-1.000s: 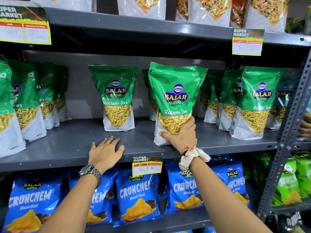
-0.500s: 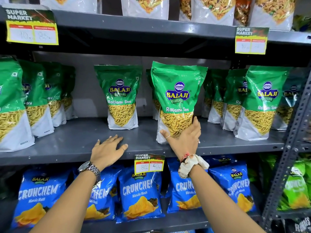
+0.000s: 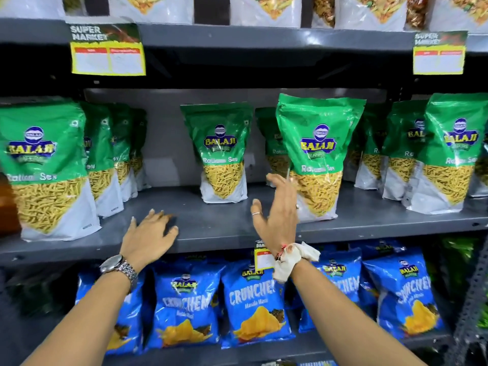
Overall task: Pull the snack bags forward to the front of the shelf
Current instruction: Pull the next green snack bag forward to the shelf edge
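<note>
Green Balaji Ratlami Sev bags stand on the grey middle shelf [image 3: 224,225]. One bag [image 3: 318,154] stands upright near the shelf's front edge. My right hand [image 3: 277,215] is open just left of it, fingers spread, off the bag. A second bag [image 3: 220,151] stands further back in the middle. My left hand [image 3: 150,235] lies flat and open on the shelf's front, holding nothing. A front bag [image 3: 45,167] stands at the left with more behind it. Another front bag [image 3: 446,154] stands at the right.
Blue Crunchem bags [image 3: 253,299] fill the shelf below. White snack bags [image 3: 266,9] line the top shelf. Yellow price tags [image 3: 108,50] hang from the upper shelf edge, and one [image 3: 264,257] hangs under my right wrist. A grey upright [image 3: 472,307] stands at the right.
My right hand has let go of the front bag and moved left of it, fingers open. The view has shifted left. My left hand stays on the shelf.
</note>
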The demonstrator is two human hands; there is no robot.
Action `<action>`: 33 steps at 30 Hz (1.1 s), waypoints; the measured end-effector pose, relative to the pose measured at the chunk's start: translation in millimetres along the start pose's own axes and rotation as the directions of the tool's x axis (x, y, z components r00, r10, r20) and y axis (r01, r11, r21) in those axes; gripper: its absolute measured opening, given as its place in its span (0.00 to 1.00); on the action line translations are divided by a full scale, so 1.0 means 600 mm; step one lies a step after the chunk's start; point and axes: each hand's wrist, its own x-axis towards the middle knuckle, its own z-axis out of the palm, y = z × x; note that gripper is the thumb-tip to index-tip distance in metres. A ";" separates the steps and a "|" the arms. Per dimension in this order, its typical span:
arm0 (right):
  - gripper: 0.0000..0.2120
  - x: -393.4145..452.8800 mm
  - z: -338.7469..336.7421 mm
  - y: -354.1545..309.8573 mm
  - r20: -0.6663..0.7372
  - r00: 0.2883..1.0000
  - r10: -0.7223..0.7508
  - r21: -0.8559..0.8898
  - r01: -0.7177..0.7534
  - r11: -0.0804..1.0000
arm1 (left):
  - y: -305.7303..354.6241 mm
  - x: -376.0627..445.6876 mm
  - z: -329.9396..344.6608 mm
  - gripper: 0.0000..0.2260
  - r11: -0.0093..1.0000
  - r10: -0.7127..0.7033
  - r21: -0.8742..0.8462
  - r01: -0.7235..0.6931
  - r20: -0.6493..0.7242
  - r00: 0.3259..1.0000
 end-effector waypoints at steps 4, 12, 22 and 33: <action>0.29 0.017 0.076 -0.025 0.143 0.983 0.117 -0.081 -0.107 0.991 | -0.025 0.016 -0.011 0.22 0.999 0.021 -0.035 -0.019 0.039 0.999; 0.50 0.074 0.211 -0.021 0.330 0.837 0.436 -0.261 -0.363 0.894 | -0.049 0.021 0.005 0.22 0.994 0.087 -0.069 -0.087 0.002 0.996; 0.64 0.119 0.290 0.016 0.274 0.620 0.735 -0.259 -0.688 0.678 | -0.049 0.022 0.011 0.30 0.995 0.081 -0.053 -0.084 -0.057 0.995; 0.53 0.092 0.276 -0.027 0.312 0.668 0.675 -0.363 -0.573 0.735 | -0.046 0.022 0.010 0.30 0.997 0.062 -0.041 -0.063 -0.023 0.998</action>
